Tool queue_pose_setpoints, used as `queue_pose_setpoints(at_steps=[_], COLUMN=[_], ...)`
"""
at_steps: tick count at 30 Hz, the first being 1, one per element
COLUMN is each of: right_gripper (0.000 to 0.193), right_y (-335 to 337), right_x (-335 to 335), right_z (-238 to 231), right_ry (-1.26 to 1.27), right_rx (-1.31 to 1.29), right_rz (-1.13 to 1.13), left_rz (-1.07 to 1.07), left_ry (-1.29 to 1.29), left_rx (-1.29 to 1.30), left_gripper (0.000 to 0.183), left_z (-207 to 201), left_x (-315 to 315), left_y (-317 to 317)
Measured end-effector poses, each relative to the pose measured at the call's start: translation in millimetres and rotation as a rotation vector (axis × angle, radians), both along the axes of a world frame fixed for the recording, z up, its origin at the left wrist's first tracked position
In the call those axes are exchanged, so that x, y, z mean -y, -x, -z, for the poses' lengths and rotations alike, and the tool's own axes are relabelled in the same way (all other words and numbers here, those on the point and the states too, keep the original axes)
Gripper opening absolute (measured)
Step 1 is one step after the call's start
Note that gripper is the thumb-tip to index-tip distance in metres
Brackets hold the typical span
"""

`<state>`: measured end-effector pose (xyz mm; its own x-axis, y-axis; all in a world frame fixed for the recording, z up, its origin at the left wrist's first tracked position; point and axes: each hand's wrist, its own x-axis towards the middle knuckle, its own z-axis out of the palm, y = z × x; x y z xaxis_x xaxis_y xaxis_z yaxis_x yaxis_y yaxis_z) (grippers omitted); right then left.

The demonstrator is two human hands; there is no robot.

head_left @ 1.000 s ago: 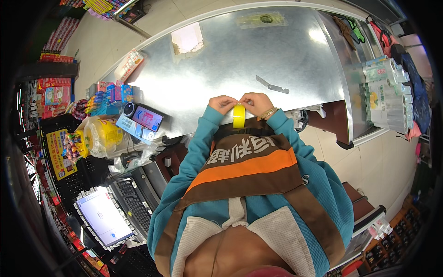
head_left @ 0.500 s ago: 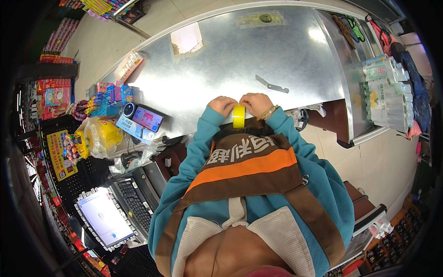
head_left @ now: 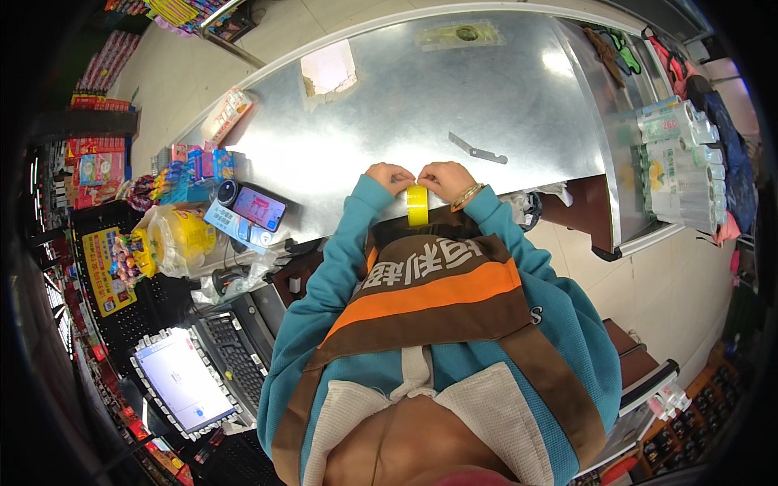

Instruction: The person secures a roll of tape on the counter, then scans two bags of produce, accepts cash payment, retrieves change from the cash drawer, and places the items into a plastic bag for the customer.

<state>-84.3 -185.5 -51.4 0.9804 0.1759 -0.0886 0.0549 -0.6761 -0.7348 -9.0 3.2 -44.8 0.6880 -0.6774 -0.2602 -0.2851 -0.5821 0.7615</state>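
A roll of bright yellow tape [head_left: 417, 206] is upright at the near edge of the metal counter, in front of my apron. My left hand [head_left: 391, 177] has its fingers closed in a pinch at the roll's far left edge. From the other side my right hand [head_left: 447, 181], a bracelet on its wrist, pinches at the roll's far right edge. The two sets of fingertips nearly meet over the tape; whether a loose end lies between them is too small to see. Beyond the right hand, a folding knife [head_left: 478, 151] lies opened out on the counter.
The metal counter [head_left: 389, 97] stretches ahead. On its left are a phone [head_left: 258, 209], small colourful boxes [head_left: 212, 164] and a tissue pack [head_left: 227, 116]. A keyboard [head_left: 233, 348] and lit screen [head_left: 185, 381] stand at lower left. Wrapped paper rolls [head_left: 677, 166] are at right.
Both hands and the tape roll have shifted very slightly left, and the left fingers have flexed a little. The knife and the phone stay in place.
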Motion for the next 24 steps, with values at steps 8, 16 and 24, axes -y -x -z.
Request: queue_pose_setpoints(at_steps=[8,16,24], right_gripper=[0.018,0.015,0.012], right_y=[-1,2,14], right_x=[1,4,6], right_z=[3,0,3], right_ry=[-0.144,-0.082,-0.016], right_rx=[-0.034,0.016,0.102], right_rz=[0.046,-0.018,-0.074], left_rz=[0.072,0.051,0.119], left_ry=[-0.041,0.06,0.118], left_rx=[-0.047,-0.02,0.283], left_gripper=[0.013,0.011,0.015], left_z=[0,3,-6], left_x=[2,-9,-19], left_y=[-8,-2,12])
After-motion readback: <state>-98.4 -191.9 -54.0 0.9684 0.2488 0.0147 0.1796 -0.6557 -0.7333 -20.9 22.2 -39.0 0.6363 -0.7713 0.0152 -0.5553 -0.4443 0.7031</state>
